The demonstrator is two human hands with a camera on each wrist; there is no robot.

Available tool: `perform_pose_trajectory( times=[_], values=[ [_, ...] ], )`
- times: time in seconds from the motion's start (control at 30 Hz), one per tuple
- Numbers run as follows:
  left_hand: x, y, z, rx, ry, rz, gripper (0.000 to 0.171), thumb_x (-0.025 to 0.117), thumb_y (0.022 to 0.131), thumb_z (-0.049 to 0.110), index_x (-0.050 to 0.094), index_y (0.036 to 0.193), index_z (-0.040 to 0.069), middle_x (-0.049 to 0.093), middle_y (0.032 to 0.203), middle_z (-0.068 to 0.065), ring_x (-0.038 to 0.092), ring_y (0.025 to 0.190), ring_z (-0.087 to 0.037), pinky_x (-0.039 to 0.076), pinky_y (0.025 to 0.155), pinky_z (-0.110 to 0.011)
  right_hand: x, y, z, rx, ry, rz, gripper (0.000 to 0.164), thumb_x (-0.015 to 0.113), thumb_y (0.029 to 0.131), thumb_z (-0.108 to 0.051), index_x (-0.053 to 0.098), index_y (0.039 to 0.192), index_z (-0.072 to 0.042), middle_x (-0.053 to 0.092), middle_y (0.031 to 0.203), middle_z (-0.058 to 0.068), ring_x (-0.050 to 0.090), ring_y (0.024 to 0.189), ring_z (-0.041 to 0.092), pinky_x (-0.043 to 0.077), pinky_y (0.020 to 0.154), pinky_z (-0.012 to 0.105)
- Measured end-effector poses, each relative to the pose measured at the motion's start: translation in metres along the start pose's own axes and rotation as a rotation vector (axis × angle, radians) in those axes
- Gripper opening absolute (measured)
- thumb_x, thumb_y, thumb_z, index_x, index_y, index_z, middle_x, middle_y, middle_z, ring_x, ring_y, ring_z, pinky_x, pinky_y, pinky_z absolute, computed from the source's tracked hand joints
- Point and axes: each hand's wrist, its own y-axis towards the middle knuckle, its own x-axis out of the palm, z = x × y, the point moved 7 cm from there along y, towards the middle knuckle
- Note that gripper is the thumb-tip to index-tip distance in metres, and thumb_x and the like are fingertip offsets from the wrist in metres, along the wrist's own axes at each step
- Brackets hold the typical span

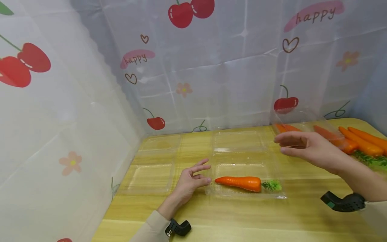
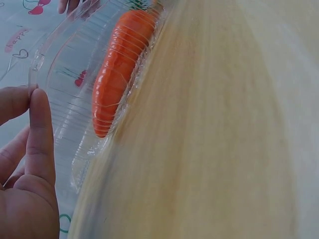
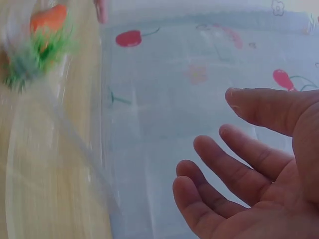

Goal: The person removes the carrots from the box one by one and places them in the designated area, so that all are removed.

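A clear plastic container [image 1: 248, 195] lies on the table with its lid [image 1: 237, 139] folded back behind it. Inside it rests one orange carrot [image 1: 240, 182], its green top pointing right. My left hand [image 1: 188, 183] pinches the container's left rim between thumb and finger, as the left wrist view shows near the carrot [image 2: 119, 69]. Over the right side of the table my right hand [image 1: 311, 148] is raised, fingers relaxed and bent a little, holding nothing. In the right wrist view this hand [image 3: 259, 184] has its thumb apart from the fingers.
Another clear container [image 1: 151, 178], with its lid laid back, sits at the left. At the back right, a third container [image 1: 299, 117] has carrots in it. Several loose carrots [image 1: 366, 141] lie at the right edge. A printed curtain [image 1: 211, 74] hangs behind the table.
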Motion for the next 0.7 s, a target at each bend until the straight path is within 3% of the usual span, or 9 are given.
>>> perform_pose_trajectory(
  times=[0.17,0.37,0.57,0.7],
  values=[
    [0.0,0.0,0.0,0.0,0.001,0.007,0.057,0.076,0.088,-0.004,0.055,0.14,-0.013,0.036,0.167,-0.008,0.069,0.078,-0.007,0.062,0.077,-0.024,0.021,0.001,-0.014,-0.039,0.048,-0.035,0.04,0.068,0.101,-0.026,0.062,0.138,-0.013,0.066,0.134,0.006,0.064,0.111,-0.003,0.057,0.087,0.021],
    [0.001,0.001,0.0,0.001,0.006,0.007,0.054,0.075,0.089,-0.005,0.056,0.139,-0.012,0.037,0.166,-0.007,0.07,0.077,-0.007,0.062,0.077,-0.024,0.044,0.004,-0.018,-0.035,0.104,-0.116,0.043,0.069,0.1,-0.03,0.061,0.139,-0.014,0.065,0.138,0.01,0.064,0.115,0.001,0.057,0.09,0.021],
    [0.0,0.003,0.0,0.002,0.007,0.003,0.055,0.076,0.088,-0.005,0.056,0.139,-0.013,0.037,0.167,-0.009,0.07,0.078,-0.008,0.062,0.077,-0.024,0.063,0.013,-0.017,-0.055,0.131,-0.198,0.046,0.069,0.1,-0.028,0.06,0.141,-0.009,0.064,0.139,0.015,0.062,0.125,0.033,0.057,0.09,0.023],
    [0.0,0.002,0.0,-0.007,0.009,0.0,0.056,0.076,0.088,-0.005,0.055,0.14,-0.012,0.038,0.166,-0.006,0.069,0.078,-0.008,0.062,0.077,-0.023,0.076,0.02,-0.013,-0.041,0.172,-0.258,0.048,0.071,0.098,-0.026,0.06,0.139,-0.005,0.063,0.138,0.02,0.06,0.126,0.041,0.058,0.091,0.024]
  ],
)
